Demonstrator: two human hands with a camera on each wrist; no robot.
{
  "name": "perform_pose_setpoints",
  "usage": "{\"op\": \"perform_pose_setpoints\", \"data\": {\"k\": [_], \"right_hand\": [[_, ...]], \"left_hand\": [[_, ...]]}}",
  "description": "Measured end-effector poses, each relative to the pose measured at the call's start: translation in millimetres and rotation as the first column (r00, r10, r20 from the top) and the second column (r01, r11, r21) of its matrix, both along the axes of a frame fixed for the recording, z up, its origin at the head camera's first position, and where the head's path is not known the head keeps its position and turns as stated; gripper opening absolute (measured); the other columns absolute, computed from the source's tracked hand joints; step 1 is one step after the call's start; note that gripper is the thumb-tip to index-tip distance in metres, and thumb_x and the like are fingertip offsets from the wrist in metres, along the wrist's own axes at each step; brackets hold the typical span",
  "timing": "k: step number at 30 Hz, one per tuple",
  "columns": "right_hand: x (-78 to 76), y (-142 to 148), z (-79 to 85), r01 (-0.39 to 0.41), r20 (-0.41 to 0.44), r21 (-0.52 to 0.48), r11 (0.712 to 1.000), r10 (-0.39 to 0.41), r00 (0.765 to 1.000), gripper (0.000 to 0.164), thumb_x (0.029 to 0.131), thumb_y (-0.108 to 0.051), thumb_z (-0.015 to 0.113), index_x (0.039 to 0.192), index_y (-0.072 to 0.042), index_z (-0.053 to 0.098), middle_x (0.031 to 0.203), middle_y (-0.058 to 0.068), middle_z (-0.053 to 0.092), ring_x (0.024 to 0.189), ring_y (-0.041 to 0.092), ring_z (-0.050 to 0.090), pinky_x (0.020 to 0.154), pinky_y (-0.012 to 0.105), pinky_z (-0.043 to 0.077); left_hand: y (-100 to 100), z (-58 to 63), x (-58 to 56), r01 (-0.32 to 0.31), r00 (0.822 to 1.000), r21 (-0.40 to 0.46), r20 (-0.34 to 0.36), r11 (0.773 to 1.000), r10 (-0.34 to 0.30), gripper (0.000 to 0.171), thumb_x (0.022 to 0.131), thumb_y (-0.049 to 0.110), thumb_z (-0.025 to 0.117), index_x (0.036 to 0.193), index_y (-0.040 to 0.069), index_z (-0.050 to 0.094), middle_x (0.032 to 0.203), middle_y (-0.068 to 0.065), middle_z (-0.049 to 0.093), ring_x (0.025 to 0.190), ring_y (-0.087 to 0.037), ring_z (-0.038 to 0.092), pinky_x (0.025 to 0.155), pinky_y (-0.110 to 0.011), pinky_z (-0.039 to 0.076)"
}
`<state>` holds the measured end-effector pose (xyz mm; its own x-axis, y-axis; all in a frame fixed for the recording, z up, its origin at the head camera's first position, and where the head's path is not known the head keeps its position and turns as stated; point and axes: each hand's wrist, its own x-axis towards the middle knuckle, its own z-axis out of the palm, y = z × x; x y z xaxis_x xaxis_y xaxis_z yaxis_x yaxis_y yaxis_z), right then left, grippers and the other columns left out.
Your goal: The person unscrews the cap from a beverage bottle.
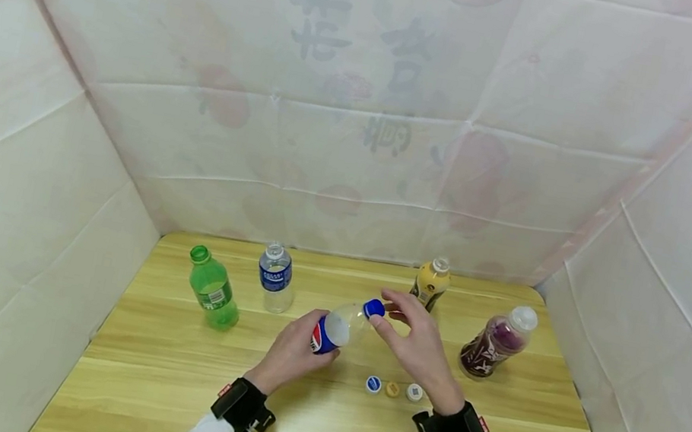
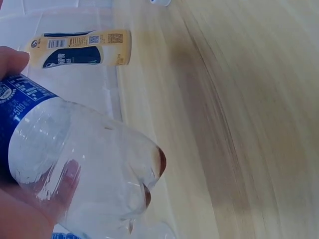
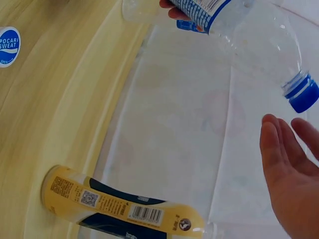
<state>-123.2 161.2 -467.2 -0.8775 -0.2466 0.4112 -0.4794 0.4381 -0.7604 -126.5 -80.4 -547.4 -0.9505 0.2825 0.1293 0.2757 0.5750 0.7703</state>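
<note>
My left hand (image 1: 294,350) grips a clear Pepsi bottle (image 1: 350,319) round its blue label, above the table and tilted with its neck toward the upper right. A blue cap (image 1: 374,308) sits on the neck. Beside that cap is my right hand (image 1: 423,345), thumb and fingers spread around it. The right wrist view shows a gap between the fingertips and the cap (image 3: 303,94). In the left wrist view, brown residue shows at the base of the bottle (image 2: 99,149). Below the bottle, a blue-and-white cap (image 1: 373,385), a yellow cap (image 1: 392,389) and a white cap (image 1: 414,393) lie in a row.
On the wooden table (image 1: 163,385), a green bottle (image 1: 216,293) and a clear blue-labelled bottle (image 1: 275,277) stand at the left. A yellow bottle (image 1: 430,283) stands behind my right hand. Farther right is a purple bottle (image 1: 497,343) with a whitish top. Pale sheet walls (image 1: 343,154) surround the table.
</note>
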Motion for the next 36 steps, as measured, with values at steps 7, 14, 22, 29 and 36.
{"op": "perform_pose_setpoints", "data": {"k": [7,14,22,29,36], "right_hand": [[-1.4,-7,2.0,0.092,-0.028,0.023,0.995,-0.092,0.995,0.038,0.095,-0.022,0.077,0.126,-0.003,0.069,0.109,0.003,0.068,0.095,0.014,0.067,0.083,0.032,0.06],[-0.5,-12,5.6,0.126,-0.039,0.049,0.991,-0.124,0.991,0.031,0.093,-0.019,0.079,0.119,-0.004,0.072,0.104,0.001,0.068,0.09,0.013,0.067,0.079,0.033,0.061],[-0.3,-11,6.5,0.088,-0.076,0.082,0.993,-0.082,0.994,0.032,0.094,-0.014,0.078,0.122,-0.001,0.07,0.11,0.006,0.07,0.095,0.018,0.07,0.082,0.037,0.061],[-0.4,-10,6.9,0.021,-0.129,0.091,0.996,-0.009,0.992,0.032,0.094,-0.008,0.076,0.125,0.0,0.069,0.115,0.01,0.07,0.1,0.022,0.071,0.085,0.036,0.061],[1.0,-10,7.7,-0.012,-0.153,0.111,0.994,0.029,0.988,0.033,0.094,-0.004,0.075,0.126,0.002,0.068,0.122,0.015,0.069,0.106,0.027,0.07,0.089,0.04,0.06]], "left_hand": [[2,1.1,-0.4,0.003,1.0,-0.029,-0.031,1.0,-0.004,0.067,0.083,0.025,0.088,0.138,0.004,0.054,0.127,-0.015,0.066,0.112,-0.03,0.066,0.094,-0.05,0.057],[3,-0.2,0.0,0.006,0.999,-0.031,-0.047,1.0,-0.007,0.066,0.083,0.025,0.088,0.137,0.004,0.054,0.126,-0.014,0.066,0.11,-0.028,0.066,0.092,-0.048,0.058],[1,-0.9,0.7,0.014,0.999,-0.019,-0.044,1.0,-0.015,0.067,0.083,0.025,0.088,0.136,0.003,0.054,0.125,-0.015,0.067,0.11,-0.03,0.067,0.092,-0.049,0.058],[1,-2.2,1.3,0.014,0.999,-0.003,-0.033,1.0,-0.014,0.067,0.083,0.025,0.088,0.136,0.004,0.054,0.126,-0.015,0.066,0.111,-0.029,0.066,0.092,-0.049,0.058],[2,-3.1,2.2,0.009,1.0,0.018,-0.019,1.0,-0.009,0.066,0.083,0.025,0.087,0.137,0.004,0.055,0.126,-0.014,0.067,0.111,-0.029,0.066,0.093,-0.048,0.058]]}}
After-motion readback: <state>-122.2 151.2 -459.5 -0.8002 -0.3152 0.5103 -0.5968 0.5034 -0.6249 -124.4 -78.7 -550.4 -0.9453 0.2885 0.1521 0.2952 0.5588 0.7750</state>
